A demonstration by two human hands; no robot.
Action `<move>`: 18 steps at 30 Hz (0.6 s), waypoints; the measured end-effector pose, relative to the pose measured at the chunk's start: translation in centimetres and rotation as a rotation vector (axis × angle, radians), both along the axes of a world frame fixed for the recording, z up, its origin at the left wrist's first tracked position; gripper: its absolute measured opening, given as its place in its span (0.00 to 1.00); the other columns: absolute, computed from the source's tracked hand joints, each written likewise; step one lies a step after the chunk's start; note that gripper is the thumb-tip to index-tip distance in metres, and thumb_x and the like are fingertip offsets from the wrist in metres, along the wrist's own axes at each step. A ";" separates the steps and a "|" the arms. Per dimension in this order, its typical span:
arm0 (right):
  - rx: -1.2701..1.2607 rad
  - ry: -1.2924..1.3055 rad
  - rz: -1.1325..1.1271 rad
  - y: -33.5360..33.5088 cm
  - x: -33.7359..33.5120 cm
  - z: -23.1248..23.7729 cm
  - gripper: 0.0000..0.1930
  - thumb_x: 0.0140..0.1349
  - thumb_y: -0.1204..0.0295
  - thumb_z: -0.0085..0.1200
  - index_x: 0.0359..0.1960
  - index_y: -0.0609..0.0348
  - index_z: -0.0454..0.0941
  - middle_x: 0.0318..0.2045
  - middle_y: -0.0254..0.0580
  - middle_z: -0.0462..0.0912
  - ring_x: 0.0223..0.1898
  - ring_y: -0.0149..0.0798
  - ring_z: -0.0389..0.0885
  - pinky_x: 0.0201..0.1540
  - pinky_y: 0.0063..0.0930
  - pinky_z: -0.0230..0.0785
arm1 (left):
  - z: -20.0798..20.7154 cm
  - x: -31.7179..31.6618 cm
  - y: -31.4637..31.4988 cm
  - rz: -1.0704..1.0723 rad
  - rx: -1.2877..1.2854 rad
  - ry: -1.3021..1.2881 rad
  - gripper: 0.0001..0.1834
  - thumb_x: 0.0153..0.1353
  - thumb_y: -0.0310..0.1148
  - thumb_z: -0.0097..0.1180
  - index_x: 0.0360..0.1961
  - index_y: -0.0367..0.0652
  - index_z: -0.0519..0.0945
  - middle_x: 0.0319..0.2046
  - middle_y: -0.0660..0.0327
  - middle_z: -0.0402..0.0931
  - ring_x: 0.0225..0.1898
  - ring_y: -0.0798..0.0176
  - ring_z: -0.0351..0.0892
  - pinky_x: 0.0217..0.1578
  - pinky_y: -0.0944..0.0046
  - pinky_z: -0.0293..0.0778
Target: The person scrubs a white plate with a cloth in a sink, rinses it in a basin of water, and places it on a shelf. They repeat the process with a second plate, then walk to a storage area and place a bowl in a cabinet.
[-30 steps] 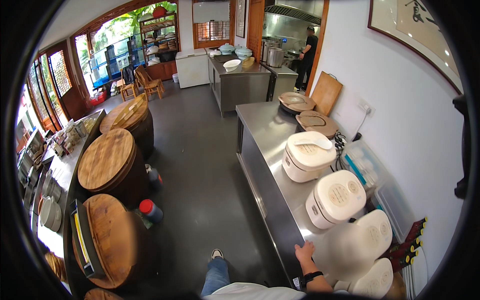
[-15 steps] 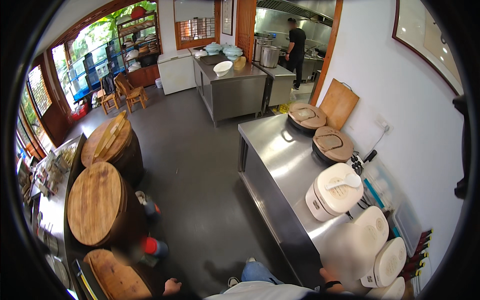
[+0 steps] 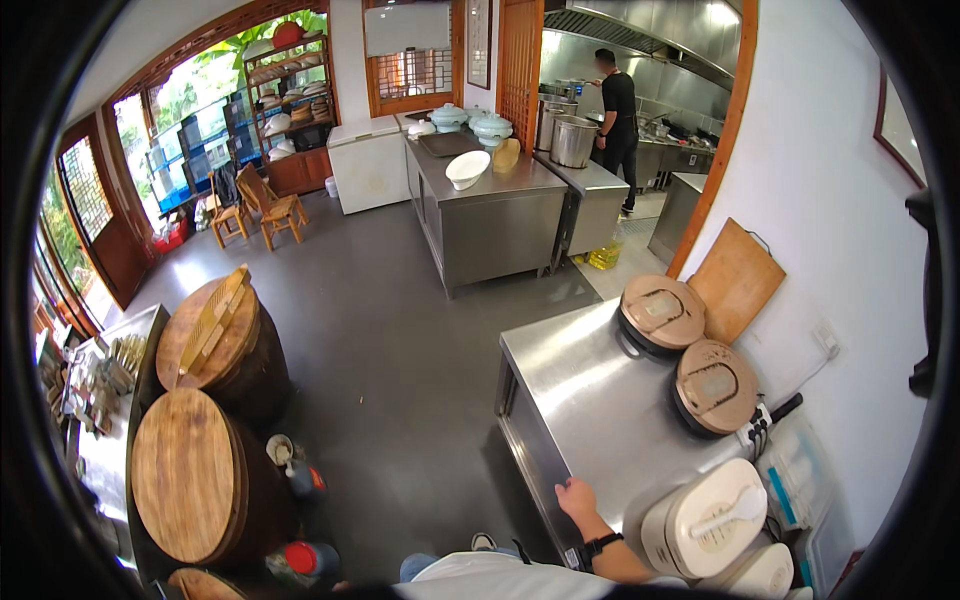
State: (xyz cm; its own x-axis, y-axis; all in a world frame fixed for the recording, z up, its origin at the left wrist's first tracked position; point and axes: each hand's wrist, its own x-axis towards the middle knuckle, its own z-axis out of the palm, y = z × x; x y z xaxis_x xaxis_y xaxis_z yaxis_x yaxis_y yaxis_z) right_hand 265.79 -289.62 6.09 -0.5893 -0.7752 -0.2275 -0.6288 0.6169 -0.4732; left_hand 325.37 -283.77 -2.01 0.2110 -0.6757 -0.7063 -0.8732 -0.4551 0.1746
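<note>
My right hand [image 3: 577, 498], with a dark band on its wrist, is over the near left edge of the steel table [image 3: 572, 400]. Its fingers are loosely curled and nothing shows in them. Closest to it is a cream rice cooker [image 3: 680, 535] with a white rice paddle [image 3: 728, 512] lying on its lid. Two brown-lidded round cookers [image 3: 664, 308] stand farther back on the same table. Only a sliver of my left hand [image 3: 341, 585] appears at the lower edge; its fingers are hidden.
Large barrels with wooden lids [image 3: 188, 475] line the left, beside a red-topped container [image 3: 303, 557] on the floor. A steel counter [image 3: 500, 235] stands ahead, and wooden chairs [image 3: 272, 208] are farther left. A person in black [image 3: 619, 120] stands in the kitchen doorway area.
My view has moved forward along the steel table. My right hand has swung forward and left of the cookers, while my left hand has mostly dropped from view. The person in black has an arm raised.
</note>
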 end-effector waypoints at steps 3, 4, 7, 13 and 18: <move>0.092 0.070 -0.025 -8.8 -1.6 0.6 0.21 0.54 0.54 0.58 0.39 0.59 0.78 0.36 0.53 0.82 0.42 0.56 0.80 0.43 0.46 0.72 | 0.2 -1.1 -5.8 0.011 0.053 -0.017 0.25 0.47 0.41 0.63 0.44 0.35 0.79 0.41 0.48 0.80 0.44 0.50 0.80 0.47 0.57 0.75; 0.130 0.087 -0.035 -11.5 -2.2 0.4 0.21 0.54 0.54 0.58 0.39 0.59 0.77 0.37 0.53 0.82 0.42 0.55 0.80 0.43 0.47 0.72 | 0.2 -1.5 -8.2 0.015 0.056 -0.020 0.25 0.47 0.41 0.63 0.44 0.35 0.79 0.40 0.48 0.80 0.44 0.50 0.80 0.47 0.57 0.75; 0.193 0.070 -0.075 -17.7 -4.0 -0.5 0.23 0.54 0.53 0.59 0.41 0.59 0.76 0.40 0.53 0.81 0.45 0.55 0.79 0.45 0.46 0.72 | -0.2 -2.8 -16.2 0.011 0.052 -0.012 0.25 0.47 0.41 0.63 0.43 0.35 0.79 0.40 0.48 0.80 0.44 0.50 0.80 0.47 0.57 0.75; 0.547 -0.048 0.075 -22.3 -6.9 -1.0 0.22 0.53 0.50 0.60 0.43 0.50 0.80 0.42 0.42 0.82 0.47 0.49 0.79 0.46 0.41 0.72 | -2.5 -2.6 -34.4 -0.050 0.061 -0.020 0.25 0.47 0.42 0.63 0.42 0.36 0.80 0.40 0.48 0.80 0.44 0.50 0.80 0.47 0.57 0.75; 0.642 -0.021 0.093 -24.2 -6.6 0.1 0.17 0.54 0.51 0.60 0.42 0.41 0.83 0.41 0.35 0.83 0.46 0.42 0.80 0.44 0.36 0.71 | -3.3 -1.6 -51.4 -0.177 0.066 -0.057 0.24 0.46 0.42 0.63 0.42 0.36 0.81 0.40 0.48 0.81 0.44 0.50 0.80 0.47 0.57 0.74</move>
